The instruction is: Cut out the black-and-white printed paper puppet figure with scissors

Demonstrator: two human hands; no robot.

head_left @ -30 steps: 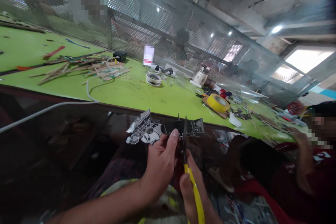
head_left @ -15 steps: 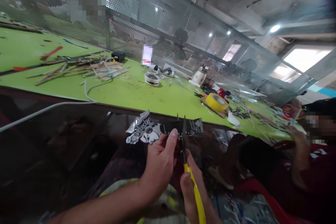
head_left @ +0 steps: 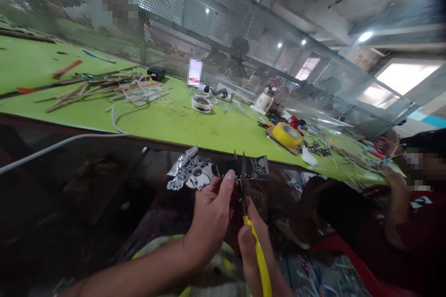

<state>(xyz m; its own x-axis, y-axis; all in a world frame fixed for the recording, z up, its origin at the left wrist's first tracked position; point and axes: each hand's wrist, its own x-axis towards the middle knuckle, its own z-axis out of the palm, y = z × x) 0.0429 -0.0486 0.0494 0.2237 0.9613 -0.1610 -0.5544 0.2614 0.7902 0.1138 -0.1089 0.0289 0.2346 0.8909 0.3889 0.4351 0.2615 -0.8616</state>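
Observation:
Between thumb and fingers, my left hand (head_left: 216,206) pinches a black-and-white printed cutout (head_left: 199,177) with a face design and shiny ornament at its left end. The piece is held just in front of the table edge. My right hand (head_left: 256,246) is wrapped round the yellow handles of a pair of scissors (head_left: 244,188). The dark blades point up and away, parted, and cross the narrow black strip to the right of my left thumb. My left fingertips behind the piece are partly hidden.
On the green table (head_left: 167,127) lie wooden sticks (head_left: 73,95), a white tape roll (head_left: 201,103) and a yellow tape roll (head_left: 287,133). A white cable (head_left: 69,140) hangs past the edge. Another person's arm (head_left: 397,199) rests at the right.
The scissor blades have shifted very slightly left. Both hands keep nearly the same pose and hold on the cutout and scissors.

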